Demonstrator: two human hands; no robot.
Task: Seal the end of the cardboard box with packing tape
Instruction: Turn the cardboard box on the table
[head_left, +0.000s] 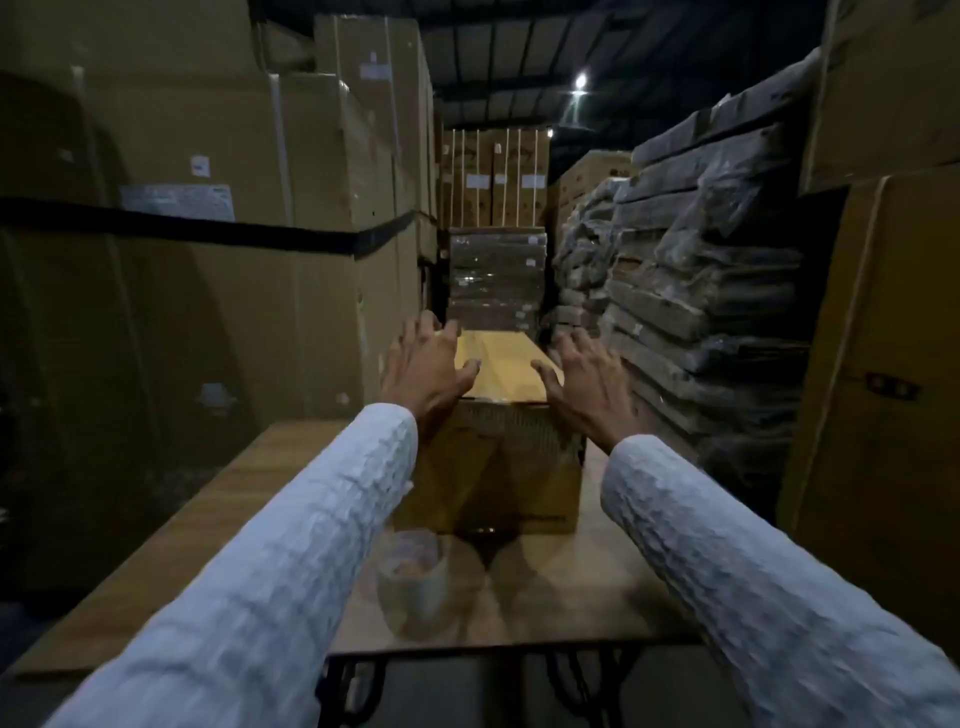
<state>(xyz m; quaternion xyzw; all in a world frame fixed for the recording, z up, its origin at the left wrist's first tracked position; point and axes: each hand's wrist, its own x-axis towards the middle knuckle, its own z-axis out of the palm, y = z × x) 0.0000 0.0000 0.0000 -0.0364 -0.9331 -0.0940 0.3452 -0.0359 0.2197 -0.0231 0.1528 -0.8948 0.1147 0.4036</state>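
cardboard box (498, 457): long, narrow, lying on the wooden table (566, 587) at picture centre, its near end facing the viewer and its length running away toward 12 o'clock; top flaps closed, top face lit yellow. left hand (423, 366): at the box's 10 o'clock top corner, fingers spread and straight, thumb lying on the top face near the front edge; whether the palm touches the side cannot be told. right hand (584, 382): at the 2 o'clock top corner, fingers spread, thumb reaching onto the top edge. both arms in white textured sleeves (291, 561). roll of clear packing tape (423, 582): standing on the table at 7 o'clock from the box, just in front of its near end, apart from both hands, blurred. black iron table legs (353, 686): under the near edge. stacked brown cartons (208, 208): at 9 o'clock, banded with a dark strap. plastic-wrapped flat packs (691, 270): at 3 o'clock. more wrapped cartons (496, 275): at 12 o'clock beyond the box. ceiling lamp (581, 81): at 1 o'clock.
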